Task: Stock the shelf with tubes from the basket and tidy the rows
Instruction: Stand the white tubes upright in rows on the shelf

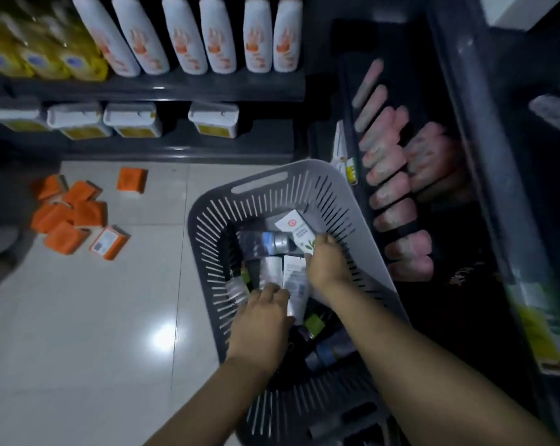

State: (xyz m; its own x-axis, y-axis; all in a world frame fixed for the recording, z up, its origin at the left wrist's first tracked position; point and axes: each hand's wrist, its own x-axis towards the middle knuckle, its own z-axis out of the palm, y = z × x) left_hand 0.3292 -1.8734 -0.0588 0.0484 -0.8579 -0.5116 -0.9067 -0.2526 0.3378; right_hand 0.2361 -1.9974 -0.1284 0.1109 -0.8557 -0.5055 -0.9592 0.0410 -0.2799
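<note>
- Tubes (272, 246) lie heaped in the grey basket (259, 185) on the floor (111, 317), beside the shelf (348, 91).
- Right hand (325, 263) pinches a white tube (296, 231).
- Left hand (262, 320) rests among the tubes; whether it grips one cannot be told.

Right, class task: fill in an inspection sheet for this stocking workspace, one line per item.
Surface: pale tiled floor, glossy.
Job's things: grey slotted basket holding mixed tubes; pink tubes in rows on the right-hand shelf.
Clutter: orange packets scattered on the floor.
Hands: right hand pinches a white leaf-printed tube; left hand is down among the tubes, grip unclear.
Cables: nothing seen.
Surroundings: white bottles, yellow packs and white tubs on shelves.
</note>
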